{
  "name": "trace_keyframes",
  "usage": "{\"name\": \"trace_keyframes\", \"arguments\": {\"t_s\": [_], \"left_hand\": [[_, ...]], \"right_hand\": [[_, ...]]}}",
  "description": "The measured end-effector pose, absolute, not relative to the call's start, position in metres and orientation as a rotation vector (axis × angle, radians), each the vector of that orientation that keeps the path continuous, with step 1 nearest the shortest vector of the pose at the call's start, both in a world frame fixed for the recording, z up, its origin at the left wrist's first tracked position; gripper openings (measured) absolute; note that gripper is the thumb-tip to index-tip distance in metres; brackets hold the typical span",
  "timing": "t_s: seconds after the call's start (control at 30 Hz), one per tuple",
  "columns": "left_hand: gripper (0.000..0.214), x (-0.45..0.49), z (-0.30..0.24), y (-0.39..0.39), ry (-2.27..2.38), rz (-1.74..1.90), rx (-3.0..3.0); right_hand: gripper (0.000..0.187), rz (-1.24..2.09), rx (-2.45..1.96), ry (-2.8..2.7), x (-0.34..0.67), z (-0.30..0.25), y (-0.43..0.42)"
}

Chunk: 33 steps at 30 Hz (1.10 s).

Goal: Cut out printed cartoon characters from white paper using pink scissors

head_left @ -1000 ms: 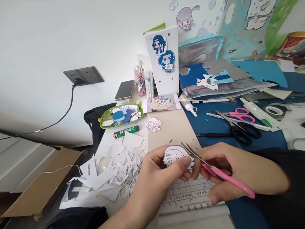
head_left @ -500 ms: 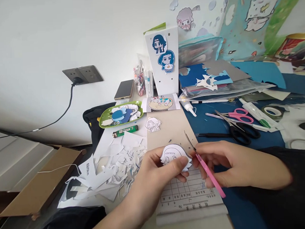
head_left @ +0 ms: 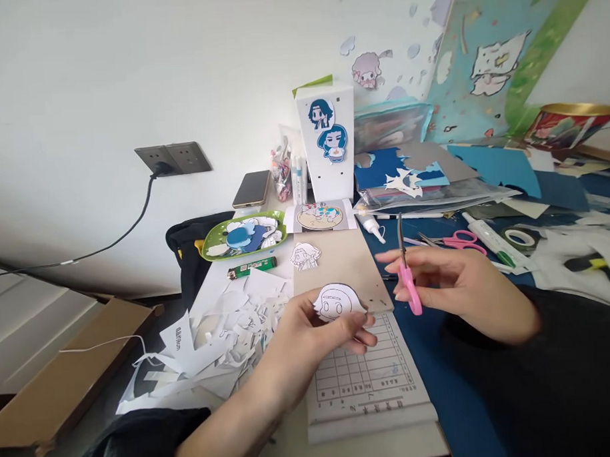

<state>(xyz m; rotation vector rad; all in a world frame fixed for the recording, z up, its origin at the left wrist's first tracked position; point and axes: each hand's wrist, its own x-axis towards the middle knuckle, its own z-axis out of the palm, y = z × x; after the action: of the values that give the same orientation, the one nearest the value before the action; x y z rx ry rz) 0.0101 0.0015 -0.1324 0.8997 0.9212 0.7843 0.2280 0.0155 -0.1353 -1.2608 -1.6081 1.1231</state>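
Observation:
My left hand [head_left: 309, 335] pinches a white paper cut-out of a cartoon head [head_left: 335, 301], held low over the desk. My right hand [head_left: 452, 283] grips small pink-handled scissors [head_left: 405, 268], blades together and pointing straight up, a short way right of the cut-out and apart from it. Below both lies a printed grid sheet [head_left: 367, 373] on a beige board [head_left: 343, 260]. A second small figure cut-out [head_left: 304, 255] rests on the board further back.
A heap of white paper scraps [head_left: 213, 338] lies to the left. Behind are a green tray of cut-outs [head_left: 213, 244], a green lighter [head_left: 251, 265], a phone [head_left: 252, 188], a white box with stickers [head_left: 326, 141], a glue bottle [head_left: 373, 225] and pink scissors [head_left: 458, 240].
My right hand has drawn the scissors away from the cut-out, up and to the right, blades swung upright. The view has shifted a little.

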Motion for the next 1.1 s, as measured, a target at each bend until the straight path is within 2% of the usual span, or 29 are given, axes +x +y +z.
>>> {"name": "trace_keyframes", "arguments": {"t_s": [0.1, 0.2, 0.33, 0.53, 0.7, 0.83, 0.93, 0.97, 1.1], "left_hand": [[0.008, 0.008, -0.129, 0.003, 0.923, 0.809, 0.939], [0.014, 0.006, -0.123, 0.003, 0.917, 0.817, 0.971], [0.024, 0.005, -0.113, 0.004, 0.923, 0.809, 1.105], [0.019, 0.001, -0.073, 0.015, 0.925, 0.804, 1.429], [0.016, -0.004, -0.025, 0.023, 0.904, 0.872, 1.643], [0.018, -0.005, -0.005, 0.027, 0.906, 1.125, 1.678], [0.041, -0.004, -0.004, 0.026, 0.896, 1.387, 1.611], [0.043, -0.003, -0.005, 0.024, 0.888, 1.468, 1.575], [0.006, -0.001, -0.007, 0.018, 0.907, 1.5, 1.565]], "right_hand": [[0.015, 0.974, -1.265, -1.656, 0.231, -0.129, 0.017], [0.008, 0.975, -1.236, -1.682, 0.231, -0.125, 0.016], [0.022, 1.122, -1.098, -1.654, 0.223, -0.122, 0.016], [0.04, 1.431, -0.942, -1.63, 0.211, -0.091, 0.027], [0.036, 1.392, -0.88, -1.651, 0.199, -0.048, 0.034], [0.036, 1.221, -0.843, -1.623, 0.185, -0.019, 0.04], [0.037, 1.179, -0.798, -1.612, 0.178, -0.008, 0.043], [0.036, 1.182, -0.79, -1.614, 0.178, -0.006, 0.043], [0.038, 1.238, -0.768, -1.657, 0.187, -0.004, 0.041]]}}
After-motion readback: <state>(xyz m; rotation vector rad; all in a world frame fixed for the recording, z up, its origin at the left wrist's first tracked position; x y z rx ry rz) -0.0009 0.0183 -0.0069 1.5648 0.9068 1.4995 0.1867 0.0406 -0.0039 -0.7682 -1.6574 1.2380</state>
